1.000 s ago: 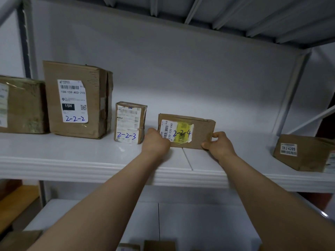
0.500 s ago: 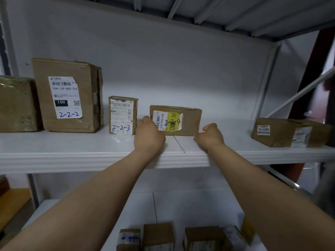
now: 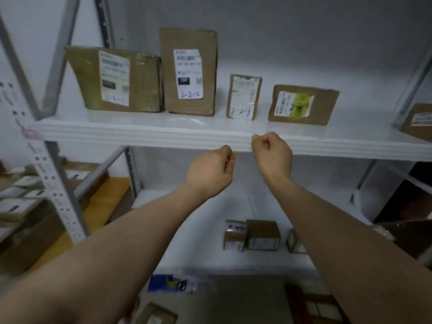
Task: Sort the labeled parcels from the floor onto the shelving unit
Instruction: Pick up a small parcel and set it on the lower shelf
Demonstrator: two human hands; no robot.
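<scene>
Parcel 2-2-4 (image 3: 303, 104) is set on the shelf (image 3: 149, 134), fingers of left hand (image 3: 210, 170) and right hand (image 3: 272, 153) curled empty; another floor parcel is needed next.

On the upper shelf (image 3: 145, 133), left to right: parcel 2-2-1 (image 3: 117, 79), touching parcel 2-2-2 (image 3: 189, 71) on its right; parcel 2-2-3 (image 3: 243, 97), apart and farther right; parcel 2-2-4 (image 3: 304, 105), right again; a fifth parcel (image 3: 418, 121) at the far right end. Before the shelf's front edge: left hand (image 3: 210, 171) just below, right hand (image 3: 272, 153) level with it. On the lower shelf (image 3: 187, 242), beneath parcel 2-2-3: small boxes (image 3: 253, 235) side by side.
</scene>
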